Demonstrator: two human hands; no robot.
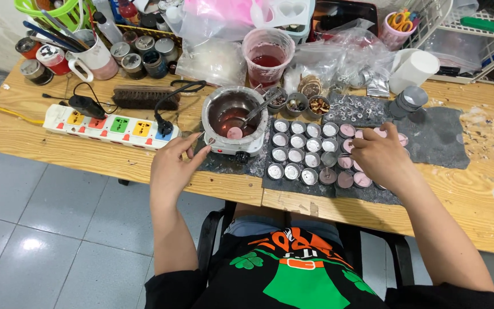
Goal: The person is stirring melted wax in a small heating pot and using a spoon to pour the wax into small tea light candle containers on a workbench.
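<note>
Resting fingers: left hand (170, 166) loosely spread, fingertips touching hot plate (232, 150) under melting pot (234, 114).
Hidden: right hand (379, 155) covers pink-filled tins; fingers curled, grip unclear.
Surface: wooden counter (41, 137), grey tiled floor.
Tins: small round tins (298, 150) at nine o'clock of right fingers.

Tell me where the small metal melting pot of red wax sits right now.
In the head view, the small metal melting pot stands on a white hotplate at the table's centre, between the multicoloured power strip and the rows of little round tins, beside the left hand.
</note>
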